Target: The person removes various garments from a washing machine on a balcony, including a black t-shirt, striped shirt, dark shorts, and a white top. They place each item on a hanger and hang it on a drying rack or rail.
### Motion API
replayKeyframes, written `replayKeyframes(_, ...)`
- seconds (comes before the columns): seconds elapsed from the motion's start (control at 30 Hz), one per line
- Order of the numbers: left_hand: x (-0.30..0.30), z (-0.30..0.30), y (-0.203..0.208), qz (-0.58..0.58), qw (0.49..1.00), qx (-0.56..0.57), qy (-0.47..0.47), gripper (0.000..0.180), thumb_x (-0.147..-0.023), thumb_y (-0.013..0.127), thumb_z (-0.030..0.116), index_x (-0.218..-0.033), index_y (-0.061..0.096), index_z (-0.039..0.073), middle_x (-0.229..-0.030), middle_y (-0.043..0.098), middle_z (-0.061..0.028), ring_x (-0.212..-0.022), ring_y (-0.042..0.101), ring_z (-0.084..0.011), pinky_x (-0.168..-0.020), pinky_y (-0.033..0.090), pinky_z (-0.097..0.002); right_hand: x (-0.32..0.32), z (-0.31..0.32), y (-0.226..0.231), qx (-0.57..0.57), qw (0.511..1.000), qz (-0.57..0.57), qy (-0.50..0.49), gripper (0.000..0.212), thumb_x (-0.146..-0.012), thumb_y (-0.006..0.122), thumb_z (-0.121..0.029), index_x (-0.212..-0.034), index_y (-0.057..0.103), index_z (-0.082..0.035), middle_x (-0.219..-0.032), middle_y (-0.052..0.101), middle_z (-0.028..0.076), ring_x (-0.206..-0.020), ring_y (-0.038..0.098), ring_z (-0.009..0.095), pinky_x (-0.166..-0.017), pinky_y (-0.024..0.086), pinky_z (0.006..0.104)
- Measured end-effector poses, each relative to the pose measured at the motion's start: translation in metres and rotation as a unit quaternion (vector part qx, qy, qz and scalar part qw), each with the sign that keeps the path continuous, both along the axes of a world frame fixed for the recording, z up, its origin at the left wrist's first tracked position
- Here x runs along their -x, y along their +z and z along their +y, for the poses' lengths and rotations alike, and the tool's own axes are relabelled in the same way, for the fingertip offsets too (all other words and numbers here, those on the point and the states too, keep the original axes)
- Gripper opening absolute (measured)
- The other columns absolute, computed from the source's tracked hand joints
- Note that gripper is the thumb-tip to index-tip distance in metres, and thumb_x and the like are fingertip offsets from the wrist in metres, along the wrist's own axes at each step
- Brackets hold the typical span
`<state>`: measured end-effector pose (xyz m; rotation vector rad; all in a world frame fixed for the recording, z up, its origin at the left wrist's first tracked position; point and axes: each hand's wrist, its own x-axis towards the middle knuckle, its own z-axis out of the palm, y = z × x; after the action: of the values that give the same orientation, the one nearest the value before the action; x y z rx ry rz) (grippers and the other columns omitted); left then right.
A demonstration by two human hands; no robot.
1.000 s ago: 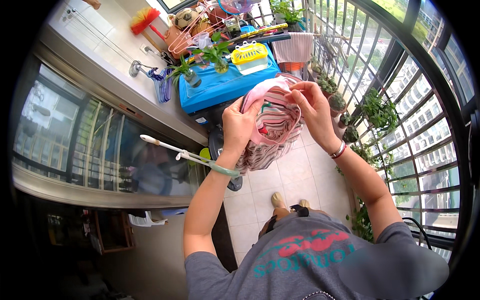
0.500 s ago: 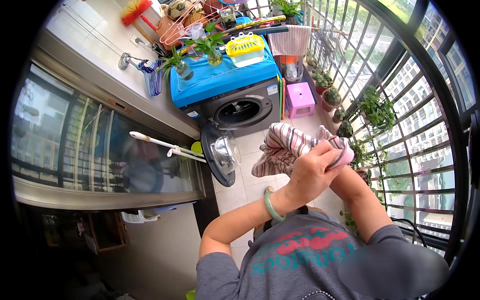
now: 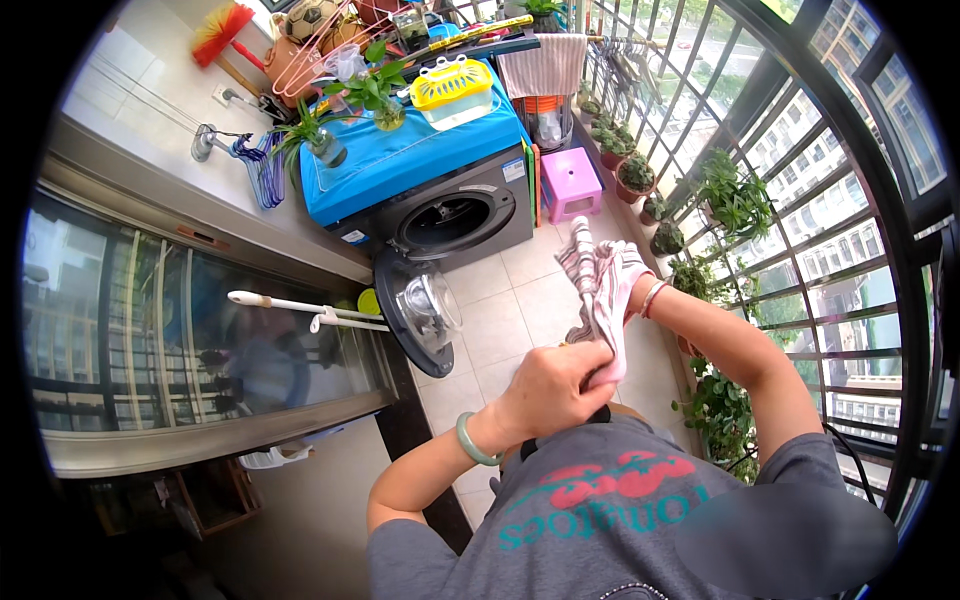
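A pink, grey and white striped cloth garment (image 3: 602,305) hangs bunched in front of my body, between my two hands. My left hand (image 3: 555,390), with a pale green bangle at its wrist, is closed on the garment's near pink edge. On the far right side of the cloth is my right hand (image 3: 636,287), a thin red band at the wrist. Fabric covers its fingers, so I cannot see how they are bent; it appears to be inside or behind the cloth. Beyond stands a dark front-loading washing machine (image 3: 385,235), its round door (image 3: 415,315) swung wide.
On the machine's blue cover (image 3: 360,180) are a yellow basket (image 3: 452,88) and plants in glass vases. A pink stool (image 3: 571,180) stands to its right. Potted plants (image 3: 635,175) line the barred window. A white pole (image 3: 285,304) juts near the glass door at left.
My left hand has moved down and left, drawing the garment's near edge toward me. My right wrist has come into view beside the cloth, which now hangs narrower. The whole view has shifted slightly.
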<state>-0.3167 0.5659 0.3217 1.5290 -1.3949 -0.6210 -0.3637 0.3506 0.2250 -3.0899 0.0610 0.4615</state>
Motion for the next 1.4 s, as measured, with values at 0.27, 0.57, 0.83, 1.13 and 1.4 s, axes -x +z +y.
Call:
replayKeyframes(0.27,-0.035,-0.068,0.014,-0.230,0.957,0.116,0.132,0.043,-0.073,0.076,0.047,-0.091,0.067,0.009,-0.101,0.058,-0.0085,-0.098,0.056,-0.0305,-0.081,0.047,-0.0396,-0.002,0.018,-0.013,-0.340,0.925,-0.162,0.049,0.033,-0.080,0.064,-0.033,-0.102,0.060,-0.009,-0.095,0.063,0.012,-0.085,0.059,0.027,-0.076,0.048,0.0399)
replayKeyframes(0.57,-0.074,-0.081,-0.090,0.043,0.984,-0.139,0.098,0.021,-0.091,0.065,0.022,-0.087,0.065,0.001,-0.076,0.063,-0.0051,-0.070,0.058,-0.0137,-0.065,0.047,-0.0278,-0.006,0.059,-0.068,-0.165,0.933,-0.308,0.086,0.022,-0.076,0.065,-0.026,-0.093,0.068,-0.012,-0.095,0.066,0.009,-0.089,0.061,0.025,-0.080,0.049,0.0355)
replayKeyframes(0.83,-0.024,-0.069,-0.043,0.069,0.990,0.041,0.116,0.012,-0.094,0.061,0.015,-0.096,0.058,0.003,-0.077,0.065,-0.0151,-0.067,0.065,-0.0307,-0.061,0.050,-0.0370,-0.010,0.015,-0.113,-0.805,0.515,-0.179,-0.236,0.026,-0.090,0.063,-0.018,-0.114,0.060,-0.008,-0.107,0.061,0.002,-0.096,0.054,0.009,-0.085,0.049,0.0294)
replayKeyframes(1.13,-0.053,-0.062,-0.081,0.222,0.956,-0.070,0.179,0.020,-0.101,0.046,0.023,-0.103,0.049,0.002,-0.074,0.063,-0.0187,-0.061,0.064,-0.0320,-0.055,0.048,-0.0411,-0.011,0.005,-0.042,-0.395,0.901,-0.010,-0.179,0.033,-0.081,0.067,-0.026,-0.110,0.065,-0.009,-0.097,0.068,0.013,-0.085,0.066,0.021,-0.078,0.051,0.0324)
replayKeyframes(1.4,-0.037,-0.048,-0.074,0.116,0.979,0.030,0.165,0.016,-0.102,0.047,0.019,-0.105,0.047,0.003,-0.077,0.061,-0.0174,-0.064,0.062,-0.0309,-0.060,0.048,-0.0397,-0.021,0.048,-0.064,-0.780,0.529,-0.127,-0.308,0.027,-0.092,0.059,-0.018,-0.113,0.058,-0.001,-0.109,0.063,0.008,-0.097,0.061,0.018,-0.084,0.051,0.0319)
